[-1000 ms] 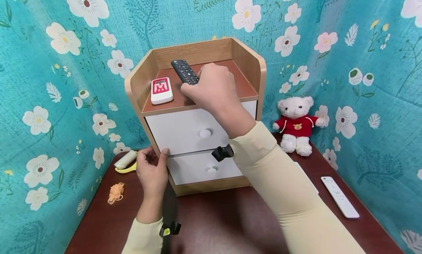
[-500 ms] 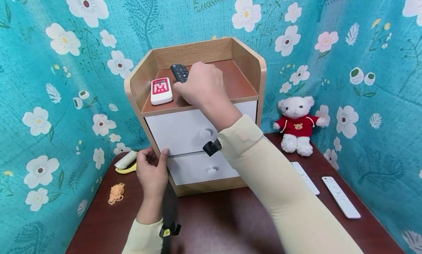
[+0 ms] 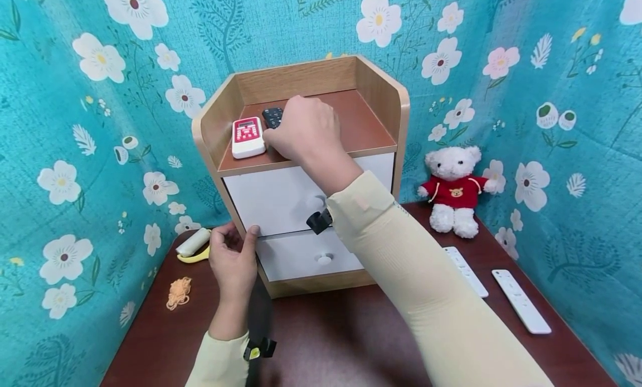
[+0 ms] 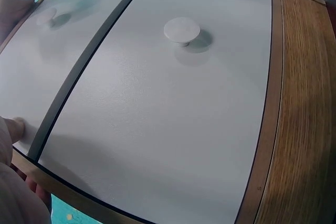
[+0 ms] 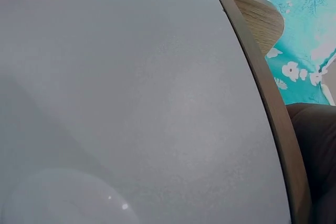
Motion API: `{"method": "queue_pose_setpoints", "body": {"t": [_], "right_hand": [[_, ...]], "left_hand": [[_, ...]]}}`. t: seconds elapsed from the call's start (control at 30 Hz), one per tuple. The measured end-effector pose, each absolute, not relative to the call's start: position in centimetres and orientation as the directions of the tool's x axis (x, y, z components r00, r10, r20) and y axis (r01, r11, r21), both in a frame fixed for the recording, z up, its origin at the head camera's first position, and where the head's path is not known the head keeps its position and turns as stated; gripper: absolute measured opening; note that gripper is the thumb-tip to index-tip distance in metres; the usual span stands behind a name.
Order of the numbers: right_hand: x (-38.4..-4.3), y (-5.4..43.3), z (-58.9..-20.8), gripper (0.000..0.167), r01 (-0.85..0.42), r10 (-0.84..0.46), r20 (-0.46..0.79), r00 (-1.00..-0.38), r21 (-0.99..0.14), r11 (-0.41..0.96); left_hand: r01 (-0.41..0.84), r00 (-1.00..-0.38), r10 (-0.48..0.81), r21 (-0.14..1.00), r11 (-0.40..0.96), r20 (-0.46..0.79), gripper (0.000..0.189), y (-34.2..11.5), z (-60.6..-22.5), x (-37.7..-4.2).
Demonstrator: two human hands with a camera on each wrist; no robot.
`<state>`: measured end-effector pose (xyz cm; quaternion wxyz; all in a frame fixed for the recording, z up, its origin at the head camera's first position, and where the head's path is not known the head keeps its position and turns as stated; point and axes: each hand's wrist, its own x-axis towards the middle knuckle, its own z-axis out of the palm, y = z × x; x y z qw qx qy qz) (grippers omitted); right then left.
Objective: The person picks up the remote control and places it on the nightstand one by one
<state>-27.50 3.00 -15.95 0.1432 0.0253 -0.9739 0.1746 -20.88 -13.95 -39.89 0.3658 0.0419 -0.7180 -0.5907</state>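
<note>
A small wooden cabinet (image 3: 273, 289) with two white drawers stands on the table. My left hand (image 3: 232, 267) grips its left side edge, thumb on the drawer front and the other fingers behind the side. In the left wrist view the thumb (image 4: 16, 129) lies near the gap between the drawers. Over the cabinet's top shelf, my right hand (image 3: 307, 127) holds a black remote control (image 3: 272, 117); its far end shows past the hand, and the rest is hidden. Just left of it lies a white remote (image 3: 248, 137) with a red face.
Wooden walls border the shelf (image 3: 363, 122) at the back and sides. On the table are a peeler-like yellow-and-white item (image 3: 194, 245), orange yarn (image 3: 178, 293), two white remotes, one nearer the right edge (image 3: 521, 301), and a teddy bear (image 3: 453, 189) in red. Patterned curtain surrounds the table.
My right hand has moved a little left and lowered the black remote control toward the shelf beside the red-faced remote. My left hand stays at the cabinet's side.
</note>
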Motion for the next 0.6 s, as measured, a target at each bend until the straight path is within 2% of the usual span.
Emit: {"method": "queue_pose_setpoints", "body": {"t": [0.4,0.6], "right_hand": [[-27.4,3.1,-16.0,0.046,-0.098,-0.01,0.291,-0.957,-0.289,0.952],[-26.5,3.9,-16.4,0.041,-0.145,-0.034,0.312,-0.949,-0.339,0.93]], "left_hand": [[0.383,-0.729,-0.491,0.879,0.283,0.476,0.041,-13.7,-39.7,-20.9],[0.38,-0.727,-0.495,0.88,0.286,0.475,0.042,-13.8,-39.8,-20.7]]}}
